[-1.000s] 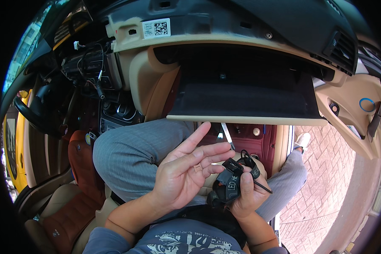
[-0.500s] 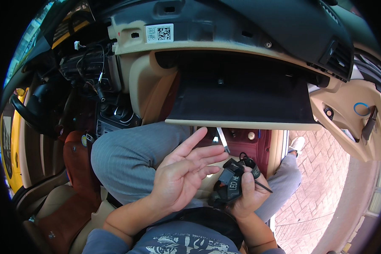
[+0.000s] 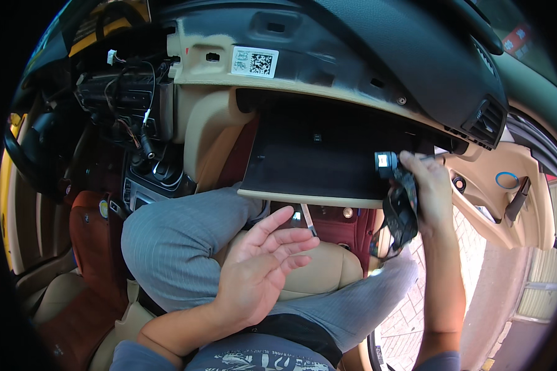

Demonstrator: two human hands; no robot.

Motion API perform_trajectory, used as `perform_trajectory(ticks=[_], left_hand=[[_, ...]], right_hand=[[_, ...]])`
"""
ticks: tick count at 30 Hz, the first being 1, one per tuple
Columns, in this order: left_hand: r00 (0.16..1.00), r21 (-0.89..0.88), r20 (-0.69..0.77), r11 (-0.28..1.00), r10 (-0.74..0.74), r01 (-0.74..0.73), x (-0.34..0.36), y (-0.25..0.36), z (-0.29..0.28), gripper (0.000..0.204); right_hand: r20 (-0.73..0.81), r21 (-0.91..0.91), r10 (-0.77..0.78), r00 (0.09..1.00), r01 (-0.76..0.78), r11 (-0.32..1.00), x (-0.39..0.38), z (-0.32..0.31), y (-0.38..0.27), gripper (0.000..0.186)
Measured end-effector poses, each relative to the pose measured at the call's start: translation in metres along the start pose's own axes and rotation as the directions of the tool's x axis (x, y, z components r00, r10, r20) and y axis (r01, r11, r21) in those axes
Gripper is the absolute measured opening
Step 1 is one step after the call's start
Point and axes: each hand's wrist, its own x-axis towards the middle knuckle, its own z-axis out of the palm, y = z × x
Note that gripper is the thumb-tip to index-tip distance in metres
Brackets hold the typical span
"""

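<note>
My left hand (image 3: 257,275) is raised over my lap, palm up, fingers apart, holding nothing. My right hand (image 3: 427,185) grips a black headlamp (image 3: 385,162) by its top, with its elastic strap (image 3: 399,219) dangling, over the right part of the open glove box lid (image 3: 312,157). A small bright panel shows on the headlamp. A flat metal strip (image 3: 307,217) shows below the lid, just beyond my left fingertips.
Loose wires (image 3: 136,123) hang at the center console at left, beside the gear area (image 3: 155,179) and an orange seat (image 3: 83,235). A bare dashboard edge (image 3: 315,86) runs above. The beige door (image 3: 520,222) stands open at right, with pavement (image 3: 476,278) outside.
My right hand has moved up and right from my lap to the glove box, carrying the headlamp, whose strap now dangles. My left hand moved slightly down and left, still open. The view has shifted.
</note>
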Motion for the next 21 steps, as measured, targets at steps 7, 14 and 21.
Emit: perform_trajectory(ticks=[7, 14, 21], left_hand=[[0.999, -0.043, 0.031, 0.999, 0.009, -0.008, 0.001, 0.001, -0.003, 0.054], [0.998, -0.060, 0.047, 0.998, 0.034, -0.031, 0.000, 0.005, -0.006, 0.056], [0.986, -0.212, 0.044, 0.966, 0.162, -0.149, 0.002, 0.004, -0.007, 0.067]], right_hand=[[0.014, -0.579, -0.046, 0.999, 0.045, 0.814, 0.097, -0.003, 0.003, 0.039], [0.012, -0.606, -0.071, 0.997, 0.063, 0.793, 0.157, -0.025, 0.035, 0.058], [0.183, -0.926, -0.722, 0.668, 0.364, 0.102, 0.024, 0.014, 0.026, 0.024]])
